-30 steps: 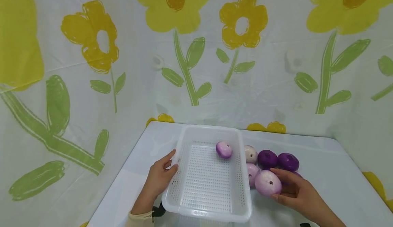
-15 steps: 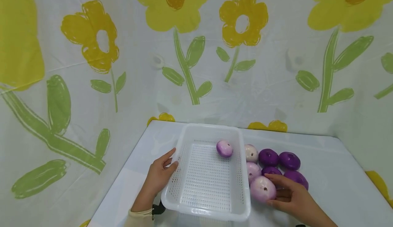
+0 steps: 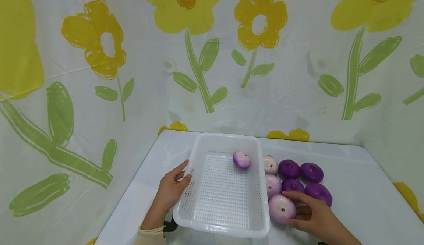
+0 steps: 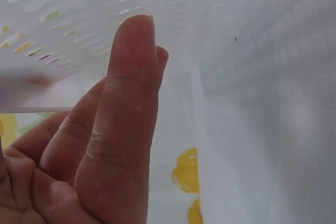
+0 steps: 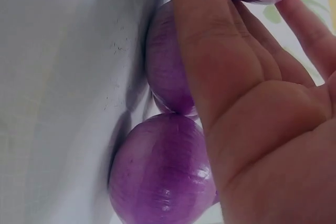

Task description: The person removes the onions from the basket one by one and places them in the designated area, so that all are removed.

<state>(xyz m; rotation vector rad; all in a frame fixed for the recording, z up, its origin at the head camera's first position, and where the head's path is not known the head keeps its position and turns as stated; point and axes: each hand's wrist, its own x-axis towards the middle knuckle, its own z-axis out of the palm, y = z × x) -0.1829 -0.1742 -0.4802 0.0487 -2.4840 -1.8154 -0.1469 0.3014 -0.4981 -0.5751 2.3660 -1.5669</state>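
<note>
My left hand (image 3: 171,188) holds a white perforated plastic basket (image 3: 265,223) by its left side; in the left wrist view, the fingers (image 4: 126,108) lie along its slotted wall. One purple-and-white onion (image 3: 241,160) sits inside, toward the back right corner. Right of the basket, my right hand (image 3: 313,217) grips a pale pinkish onion (image 3: 281,209) between thumb and fingers, low at the front of a cluster. Just behind it are a pale lilac onion (image 3: 272,186) and a whitish onion (image 3: 270,164). In the right wrist view, a dark purple onion (image 5: 163,171) lies beside the hand.
Several dark purple onions, among them a back one (image 3: 289,169) and a right-hand one (image 3: 318,194), lie close together on the white table (image 3: 351,178). A flower-printed cloth (image 3: 291,101) hangs behind and beside the table.
My right hand has moved left and toward me with the pale onion, lowering it in front of the cluster and uncovering dark purple onions. The left hand and basket have stayed put.
</note>
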